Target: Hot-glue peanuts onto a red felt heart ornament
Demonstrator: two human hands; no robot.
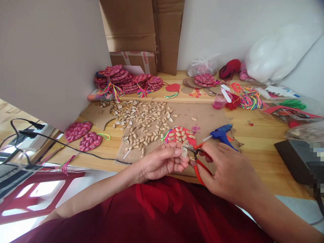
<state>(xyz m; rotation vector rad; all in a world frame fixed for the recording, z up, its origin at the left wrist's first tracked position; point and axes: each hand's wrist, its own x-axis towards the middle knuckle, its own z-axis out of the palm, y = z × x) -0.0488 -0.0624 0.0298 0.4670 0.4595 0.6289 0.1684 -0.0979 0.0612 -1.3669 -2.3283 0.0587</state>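
Note:
Between its fingertips my left hand (164, 158) pinches a peanut shell (185, 150), pale on the side facing me. My right hand (225, 168) is wrapped round the orange handles of a pair of pliers or cutters (198, 172), whose dark jaws reach the shell's edge. Just beyond the hands lies a red disc (193, 132) with several peanuts on it and coloured threads at its left edge. Loose peanuts (149, 126) spread over cardboard to the left. A blue glue gun (222, 135) rests beyond my right hand.
Stacked pink peanut-covered discs (126, 79) stand on a raised ledge at the back left. Two more pink discs (78, 131) lie at the left. A black cable (83, 150) crosses the table's left part. A pink-stained cup (219, 101) and colourful tassels (250, 99) are at the back right.

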